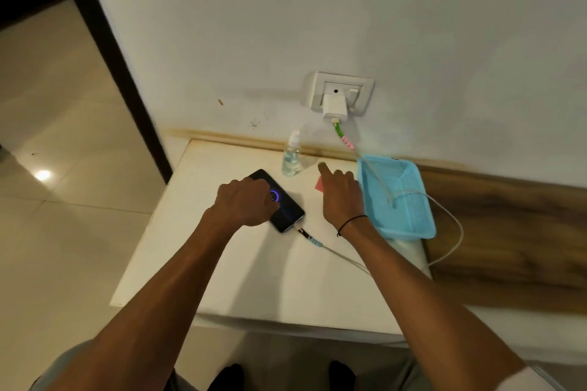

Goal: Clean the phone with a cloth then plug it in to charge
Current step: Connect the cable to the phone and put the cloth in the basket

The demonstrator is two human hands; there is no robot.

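Phone [287,214] — black slab, screen lit with a purple ring — lies flat on the white tabletop [241,270] at frame centre, its white charging cable [341,255] plugged into the lower end. Left hand [246,201] rests on the phone, fingers curled over its upper left part. Right hand [341,192], just right of centre, has its forefinger extended and the others bent, above a pink cloth [318,184]. White wall charger [335,106] sits in the socket, upper centre — a light-blue plastic basket [400,200] stands beside the right hand.
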